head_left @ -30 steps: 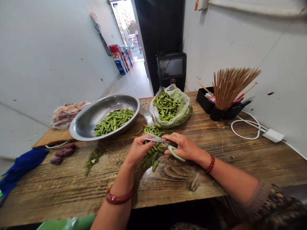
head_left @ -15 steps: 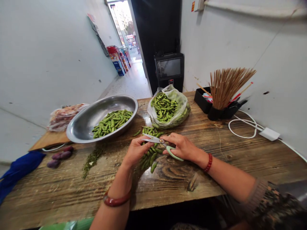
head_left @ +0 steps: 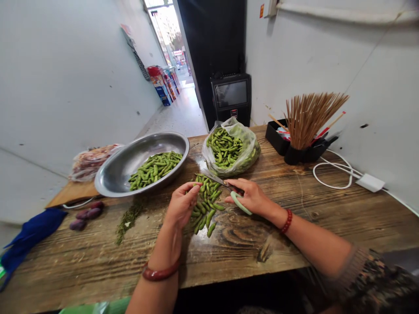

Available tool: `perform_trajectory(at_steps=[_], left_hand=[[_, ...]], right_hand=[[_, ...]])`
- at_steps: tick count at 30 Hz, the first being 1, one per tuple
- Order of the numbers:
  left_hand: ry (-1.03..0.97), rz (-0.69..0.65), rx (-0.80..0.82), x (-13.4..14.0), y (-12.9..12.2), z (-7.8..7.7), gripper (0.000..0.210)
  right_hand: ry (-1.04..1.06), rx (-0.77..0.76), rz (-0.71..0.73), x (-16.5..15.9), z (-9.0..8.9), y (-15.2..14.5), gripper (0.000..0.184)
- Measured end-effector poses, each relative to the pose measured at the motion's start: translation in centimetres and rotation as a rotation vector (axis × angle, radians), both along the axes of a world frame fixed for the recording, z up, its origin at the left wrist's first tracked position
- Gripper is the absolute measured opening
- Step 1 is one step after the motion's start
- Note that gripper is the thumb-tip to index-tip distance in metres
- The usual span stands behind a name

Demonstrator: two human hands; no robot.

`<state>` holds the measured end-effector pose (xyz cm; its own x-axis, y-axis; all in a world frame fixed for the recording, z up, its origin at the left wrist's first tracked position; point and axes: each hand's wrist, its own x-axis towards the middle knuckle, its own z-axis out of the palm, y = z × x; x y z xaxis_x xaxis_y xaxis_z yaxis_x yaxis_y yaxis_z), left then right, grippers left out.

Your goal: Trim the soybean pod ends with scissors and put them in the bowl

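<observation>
My left hand (head_left: pixel 183 203) is closed in a pinch on an edamame pod, mostly hidden by the fingers, with a bit of green at the fingertips. My right hand (head_left: pixel 250 196) grips a pair of scissors (head_left: pixel 236 199) with pale green handles. The blades point up and left, a short way from the left fingertips. Beneath and between the hands, a loose pile of edamame pods (head_left: pixel 208 205) lies on the wooden table (head_left: pixel 235 257). Behind the pile stands a clear plastic bag (head_left: pixel 250 150) full of pods. A wide metal bowl (head_left: pixel 114 168) to the left holds more pods.
Dark green trimmings (head_left: pixel 128 222), several purple-skinned bulbs or roots (head_left: pixel 90 213) and a blue cloth (head_left: pixel 36 231) are on the left. A bagged pile of meat-like pieces (head_left: pixel 93 162) rests on a board. At right stand bamboo skewers (head_left: pixel 307 122) in a black holder, beside a white cable adapter (head_left: pixel 369 182).
The scissors have moved away from the left fingertips and swung to a steeper angle. My left hand has drawn slightly down and left. The view has shifted a little.
</observation>
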<state>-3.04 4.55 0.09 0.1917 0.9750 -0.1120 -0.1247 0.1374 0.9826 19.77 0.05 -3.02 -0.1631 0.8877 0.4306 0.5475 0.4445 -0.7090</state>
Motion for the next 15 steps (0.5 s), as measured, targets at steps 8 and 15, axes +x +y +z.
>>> perform_trajectory(at_steps=[8,15], left_hand=[[-0.168,-0.063,-0.068,0.34,-0.36,0.31,0.028],[-0.212,-0.129,-0.092,0.80,-0.69,0.16,0.027]], right_hand=[[-0.074,-0.004,0.069,-0.31,0.26,-0.48,0.061],[-0.137,0.021,0.117,-0.35,0.54,-0.76,0.062]])
